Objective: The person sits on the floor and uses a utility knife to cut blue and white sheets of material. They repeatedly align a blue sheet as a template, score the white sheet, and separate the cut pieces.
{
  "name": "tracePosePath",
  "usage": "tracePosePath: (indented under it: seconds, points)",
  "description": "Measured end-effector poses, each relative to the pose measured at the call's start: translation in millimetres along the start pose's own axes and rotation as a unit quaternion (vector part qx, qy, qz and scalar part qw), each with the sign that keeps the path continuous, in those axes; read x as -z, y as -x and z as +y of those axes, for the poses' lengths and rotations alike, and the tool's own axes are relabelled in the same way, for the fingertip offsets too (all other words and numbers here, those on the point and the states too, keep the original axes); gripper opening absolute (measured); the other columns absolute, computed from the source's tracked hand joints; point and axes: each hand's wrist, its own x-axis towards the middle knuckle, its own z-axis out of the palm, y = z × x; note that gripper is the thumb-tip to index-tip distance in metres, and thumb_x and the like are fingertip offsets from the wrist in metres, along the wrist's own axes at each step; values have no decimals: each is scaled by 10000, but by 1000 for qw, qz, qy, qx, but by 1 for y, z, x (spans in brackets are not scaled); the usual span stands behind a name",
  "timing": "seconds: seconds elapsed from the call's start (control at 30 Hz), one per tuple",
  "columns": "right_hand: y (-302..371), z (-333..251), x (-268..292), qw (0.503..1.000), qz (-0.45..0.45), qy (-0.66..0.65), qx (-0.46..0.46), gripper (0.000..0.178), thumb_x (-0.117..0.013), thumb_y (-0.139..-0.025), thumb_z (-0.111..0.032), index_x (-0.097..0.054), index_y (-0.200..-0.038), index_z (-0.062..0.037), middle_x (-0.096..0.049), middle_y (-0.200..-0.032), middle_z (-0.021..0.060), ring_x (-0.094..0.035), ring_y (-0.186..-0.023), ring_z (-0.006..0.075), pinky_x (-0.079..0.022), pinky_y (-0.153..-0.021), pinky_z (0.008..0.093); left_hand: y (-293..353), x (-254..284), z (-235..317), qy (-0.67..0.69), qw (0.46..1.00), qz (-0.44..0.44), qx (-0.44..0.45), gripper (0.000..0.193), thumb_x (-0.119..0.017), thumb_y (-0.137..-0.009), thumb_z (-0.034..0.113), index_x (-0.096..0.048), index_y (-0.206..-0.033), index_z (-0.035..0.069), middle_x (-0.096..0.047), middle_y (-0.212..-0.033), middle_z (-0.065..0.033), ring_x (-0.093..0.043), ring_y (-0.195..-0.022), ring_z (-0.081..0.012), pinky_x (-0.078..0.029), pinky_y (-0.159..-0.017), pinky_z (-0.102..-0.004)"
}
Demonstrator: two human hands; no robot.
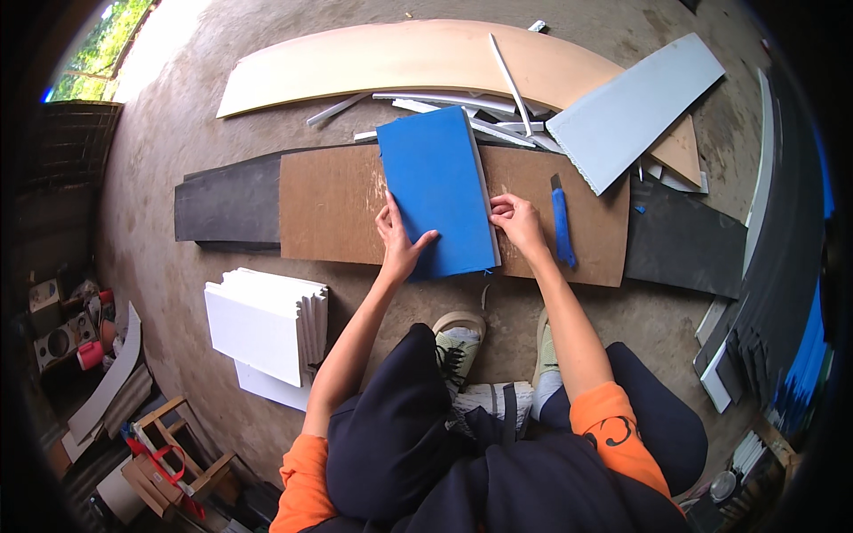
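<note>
A rectangular blue sheet (435, 191) lies slightly askew on a brown board (329, 204), with a thin grey layer showing along its right edge. My left hand (402, 238) holds its lower left side, the thumb on top and the fingers along the edge. At the right edge, my right hand (518, 222) is closed, thumb and fingertips pinched against the sheet's side. Just right of that hand lies a blue-handled utility knife (562, 222), its dark blade end pointing away from me. A small blue scrap (640, 210) rests on the black board (689, 233) at the right.
White sheets (258, 320) are stacked on the floor at left. Beyond the board are a long tan panel (400, 58), narrow white strips (511, 84) and a light grey panel (635, 111). Dark and blue sheets (764, 329) line the right side. Wooden frames (178, 444) stand lower left.
</note>
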Motion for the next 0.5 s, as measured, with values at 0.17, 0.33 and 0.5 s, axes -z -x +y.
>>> tracePosePath:
  seconds: [0.17,0.33,0.5]
  points:
    - [1,-4,-2,1000,-9,-15,-10,260,-650,-680,40,-616,-931,-15,-636,-757,79,-608,-660,130,-509,-604,255,1,0,-2,-32,1000,0,-1,1151,-763,-647,310,90,-1375,54,-218,-1236,-235,-278,-1143,-377,-253,-976,-467]
    - [-2,-5,0,999,-35,-10,-29,262,-648,-695,35,-598,-948,-6,-629,-765,66,-597,-646,106,-505,-599,236,-2,2,3,-88,995,-36,27,1154,-751,-655,337,109,-1365,42,-219,-1241,-247,-305,-1118,-407,-300,-934,-493]
    - [9,-7,18,987,56,103,109,240,-646,-698,-10,-600,-934,-16,-632,-777,85,-614,-701,145,-494,-650,275,-9,10,1,-46,995,-55,75,1139,-741,-680,320,128,-1360,36,-215,-1224,-239,-304,-1130,-388,-281,-966,-442]
